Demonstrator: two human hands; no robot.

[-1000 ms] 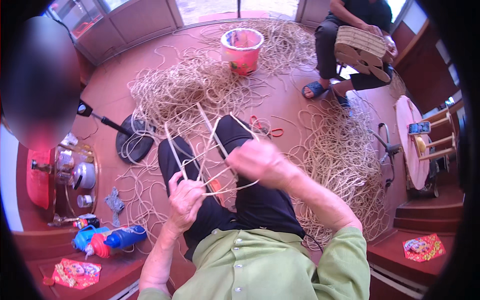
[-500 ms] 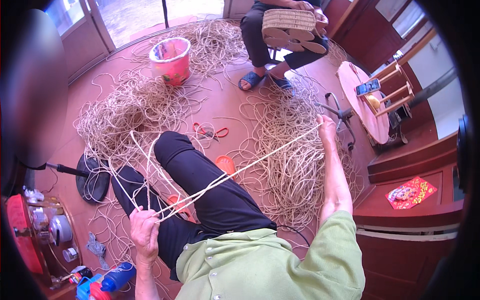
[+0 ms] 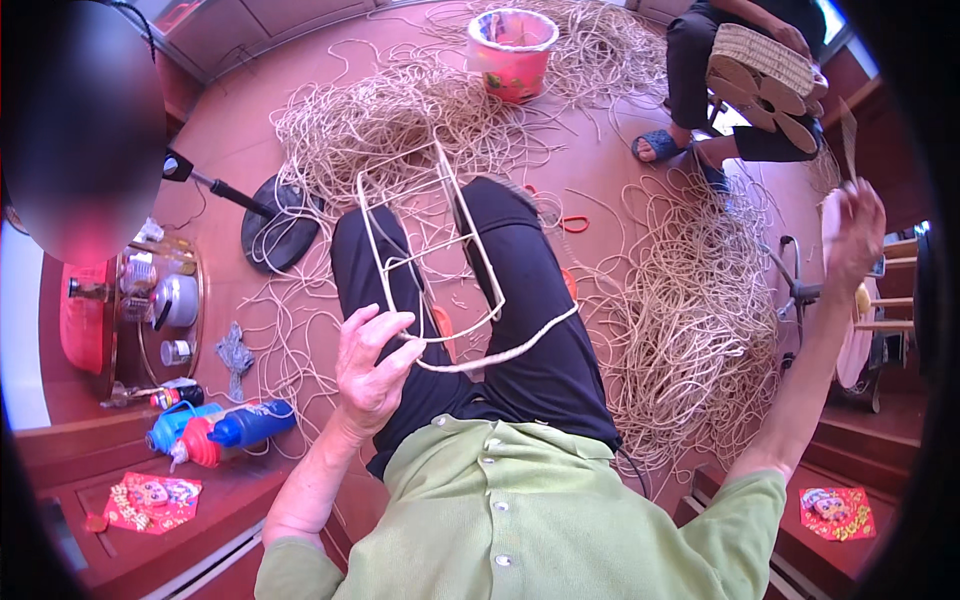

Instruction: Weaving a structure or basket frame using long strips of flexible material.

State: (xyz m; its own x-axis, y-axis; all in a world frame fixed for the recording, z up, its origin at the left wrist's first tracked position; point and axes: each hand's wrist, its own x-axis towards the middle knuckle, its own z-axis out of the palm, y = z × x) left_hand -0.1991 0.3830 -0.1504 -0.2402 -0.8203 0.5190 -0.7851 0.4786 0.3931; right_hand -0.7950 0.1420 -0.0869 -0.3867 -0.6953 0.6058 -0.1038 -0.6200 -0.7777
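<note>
My left hand (image 3: pixel 370 365) pinches a bent frame of pale cane strips (image 3: pixel 420 250) over my lap. A long pale cane strand (image 3: pixel 500 350) curves from that hand across my black trousers toward the right. My right hand (image 3: pixel 852 235) is raised far out at the right, closed on a thin cane end (image 3: pixel 850 140) that sticks up above it. Loose cane coils (image 3: pixel 690 330) cover the red floor around my legs.
A pink bucket (image 3: pixel 512 50) stands at the back. A seated person holds a woven basket piece (image 3: pixel 765 75) at the upper right. A black round stand base (image 3: pixel 280 225), a metal tray of pots (image 3: pixel 160 310), blue bottles (image 3: pixel 225 430) and a round wooden stool (image 3: pixel 860 340) are around me.
My right hand has swung further out and up to the right, pulling the strand. The left hand has risen to the frame, which now stands open over my lap.
</note>
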